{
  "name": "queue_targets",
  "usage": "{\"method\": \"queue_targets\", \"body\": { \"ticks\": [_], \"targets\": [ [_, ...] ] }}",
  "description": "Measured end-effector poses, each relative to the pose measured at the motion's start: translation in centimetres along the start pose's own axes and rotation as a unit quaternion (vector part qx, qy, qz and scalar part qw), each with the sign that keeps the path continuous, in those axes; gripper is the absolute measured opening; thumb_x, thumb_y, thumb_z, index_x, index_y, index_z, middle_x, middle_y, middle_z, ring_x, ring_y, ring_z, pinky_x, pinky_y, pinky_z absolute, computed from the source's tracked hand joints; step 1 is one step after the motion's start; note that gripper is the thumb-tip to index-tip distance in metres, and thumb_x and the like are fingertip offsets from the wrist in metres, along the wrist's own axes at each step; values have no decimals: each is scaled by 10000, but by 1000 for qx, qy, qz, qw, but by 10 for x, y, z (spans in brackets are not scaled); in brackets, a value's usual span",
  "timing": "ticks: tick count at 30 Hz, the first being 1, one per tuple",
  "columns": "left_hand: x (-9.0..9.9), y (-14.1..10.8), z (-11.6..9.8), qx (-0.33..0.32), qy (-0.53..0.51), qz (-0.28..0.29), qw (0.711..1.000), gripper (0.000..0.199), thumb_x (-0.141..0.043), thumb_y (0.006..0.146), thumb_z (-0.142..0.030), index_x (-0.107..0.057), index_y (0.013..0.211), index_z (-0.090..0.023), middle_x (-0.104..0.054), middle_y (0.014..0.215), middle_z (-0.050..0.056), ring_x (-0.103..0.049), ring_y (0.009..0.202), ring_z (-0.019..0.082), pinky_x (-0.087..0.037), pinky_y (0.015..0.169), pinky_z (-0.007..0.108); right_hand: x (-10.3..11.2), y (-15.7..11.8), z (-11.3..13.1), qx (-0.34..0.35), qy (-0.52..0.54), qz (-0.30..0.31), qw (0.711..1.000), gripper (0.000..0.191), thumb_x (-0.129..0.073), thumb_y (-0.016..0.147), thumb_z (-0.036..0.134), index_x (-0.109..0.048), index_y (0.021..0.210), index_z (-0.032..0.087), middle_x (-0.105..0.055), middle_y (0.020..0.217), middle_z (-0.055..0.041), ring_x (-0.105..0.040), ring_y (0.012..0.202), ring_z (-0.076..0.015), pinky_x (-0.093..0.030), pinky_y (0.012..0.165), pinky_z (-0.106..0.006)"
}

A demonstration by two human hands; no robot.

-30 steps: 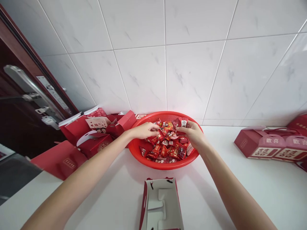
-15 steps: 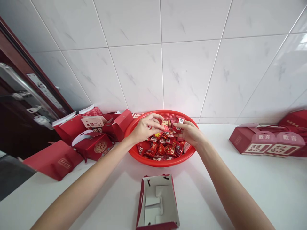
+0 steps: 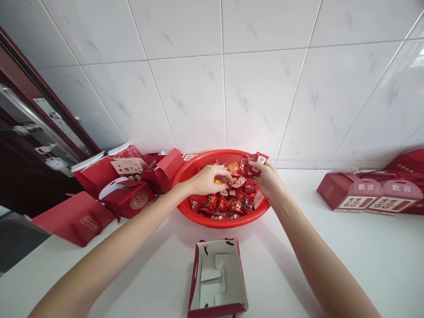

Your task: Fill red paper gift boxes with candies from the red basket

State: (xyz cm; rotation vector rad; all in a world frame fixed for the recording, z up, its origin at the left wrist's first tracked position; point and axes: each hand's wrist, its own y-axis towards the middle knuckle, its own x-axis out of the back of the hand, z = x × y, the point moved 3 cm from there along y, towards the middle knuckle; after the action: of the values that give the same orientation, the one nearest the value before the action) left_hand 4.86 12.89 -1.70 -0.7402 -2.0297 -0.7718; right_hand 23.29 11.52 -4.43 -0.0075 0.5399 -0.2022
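A red plastic basket (image 3: 215, 224) full of candies in red wrappers (image 3: 228, 204) stands against the tiled wall. Over the basket's right side, my right hand (image 3: 269, 180) is closed on red-wrapped candies (image 3: 255, 165), pinched between thumb and fingers. My left hand (image 3: 210, 180) reaches over the middle of the pile, its thumb and curved fingers apart just above the candies, with nothing visible between them. In front of the basket, nearer to me, sits an open red box (image 3: 223, 276) with a white inside; only its folded bottom flaps show in it.
Several red gift boxes (image 3: 129, 198) and a red box lying tilted (image 3: 74, 218) crowd the left of the white table (image 3: 145, 269). More red boxes with pale lettering (image 3: 367, 194) stand at the right. A dark door with a metal handle (image 3: 29, 128) is at the far left.
My left hand has come off the red packet it held with the right and dropped lower over the pile. My right hand has moved slightly right, still holding candies.
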Motion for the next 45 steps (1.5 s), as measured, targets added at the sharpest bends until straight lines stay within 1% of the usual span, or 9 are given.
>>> {"method": "queue_targets", "body": {
  "ticks": [5,9,13,16,19,24,30,39,45],
  "targets": [
    [-36,13,-21,-33,64,252,965,664,-742,737,-196,-616,1382,-288,-554,1474,69,-577,1290,284,-470,1044,333,3,1,-1,11,-2,-12,1000,155,-776,630,167,-668,738,197,-713,701,12,-664,678,-168,-556,573,-270],
    [-53,17,-33,-45,117,330,936,583,-667,766,-164,-660,1330,-314,-680,1298,53,-691,1022,255,-511,802,287,3,1,-1,13,-8,-16,1000,146,-765,630,168,-667,735,195,-718,712,9,-668,692,-169,-562,573,-269],
    [-39,16,-20,18,159,321,934,475,-697,760,-230,-719,1233,-271,-745,1135,53,-693,901,255,-475,679,290,2,0,-1,19,-8,-31,999,139,-750,632,169,-663,736,198,-713,703,12,-656,686,-166,-563,560,-269],
    [-21,12,-3,73,157,284,943,518,-698,735,-217,-714,1252,-235,-746,1142,59,-688,942,253,-486,717,281,2,-1,0,19,-2,-44,999,154,-750,620,163,-653,732,204,-707,693,20,-652,680,-160,-557,550,-257],
    [-5,7,14,109,99,229,962,607,-677,719,-187,-671,1324,-240,-723,1234,35,-684,992,227,-502,815,263,2,-1,1,19,-2,-42,999,150,-745,612,164,-656,725,206,-708,705,19,-655,687,-159,-555,548,-249],
    [9,1,48,173,-32,128,976,768,-673,714,-248,-519,1466,-241,-660,1334,65,-683,1029,237,-529,800,285,2,-2,1,17,-8,-41,999,120,-737,623,174,-665,715,201,-701,702,20,-645,691,-154,-558,556,-255],
    [10,-3,78,198,-212,18,957,748,-640,699,-283,-506,1430,-203,-502,1536,121,-547,1321,290,-498,992,363,2,0,0,21,-9,-35,999,148,-756,604,190,-669,724,202,-701,705,22,-643,700,-155,-549,542,-246],
    [9,-4,70,191,-219,59,955,707,-707,752,-387,-542,1412,-194,-559,1495,97,-573,1270,262,-469,1020,349,1,-1,0,23,-20,-12,999,143,-766,608,179,-650,686,208,-697,669,24,-649,685,-159,-578,552,-254],
    [8,-3,64,197,-143,66,968,649,-591,843,-688,-704,1217,-170,-702,1277,97,-623,1166,258,-495,931,320,-1,-1,0,27,-20,4,999,140,-773,624,169,-656,694,196,-698,677,14,-660,685,-161,-602,601,-283]
  ]
}}
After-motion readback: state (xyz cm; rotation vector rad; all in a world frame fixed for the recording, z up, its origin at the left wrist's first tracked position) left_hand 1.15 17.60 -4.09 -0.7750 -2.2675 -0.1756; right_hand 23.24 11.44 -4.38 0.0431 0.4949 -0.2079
